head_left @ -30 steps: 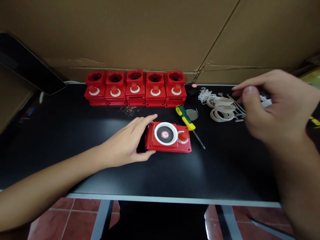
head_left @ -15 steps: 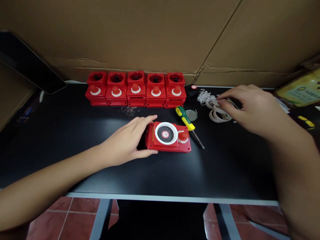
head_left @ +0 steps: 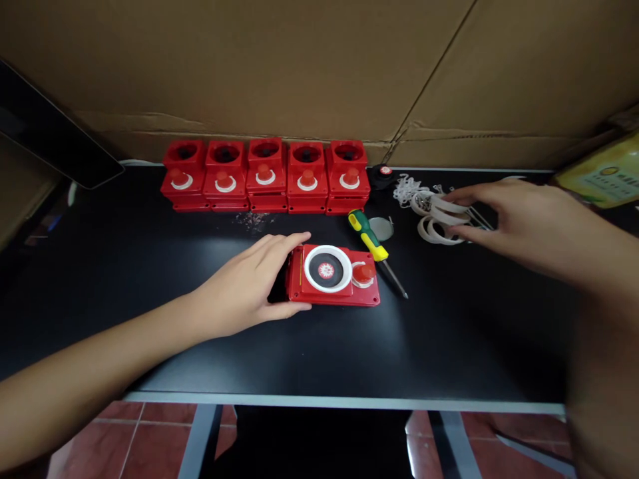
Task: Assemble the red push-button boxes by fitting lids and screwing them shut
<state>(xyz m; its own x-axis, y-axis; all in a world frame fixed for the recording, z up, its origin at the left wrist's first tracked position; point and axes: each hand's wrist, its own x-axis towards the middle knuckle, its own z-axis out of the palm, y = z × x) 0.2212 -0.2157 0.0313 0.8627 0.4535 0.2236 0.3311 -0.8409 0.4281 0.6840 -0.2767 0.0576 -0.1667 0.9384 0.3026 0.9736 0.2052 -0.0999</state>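
Note:
My left hand (head_left: pixel 254 279) grips the left end of a red plastic housing (head_left: pixel 367 293) lying on the black table, thumb on the near side and fingers on the far side. A white ring (head_left: pixel 348 283) surrounds a black disc (head_left: pixel 315 269) with a red-and-white centre on the housing, and a red knob (head_left: pixel 363 273) sits at its right. Over at the right, my right hand (head_left: pixel 514 216) has thumb and fingers around a white ring (head_left: pixel 452 218) above a small pile of white rings (head_left: pixel 424 233).
Several red housings (head_left: pixel 267 196) stand in a row along the cardboard wall (head_left: pixel 299 66). A green-and-yellow screwdriver (head_left: pixel 369 238) lies beside a clear disc (head_left: pixel 383 229). White curled pieces (head_left: pixel 408 189), a black part (head_left: pixel 382 174), a dark screen (head_left: pixel 54 133) and a yellow pack (head_left: pixel 604 173) are around.
My right hand has come down onto the white rings, and one ring is now tilted up between its fingers. My left hand keeps its grip on the housing.

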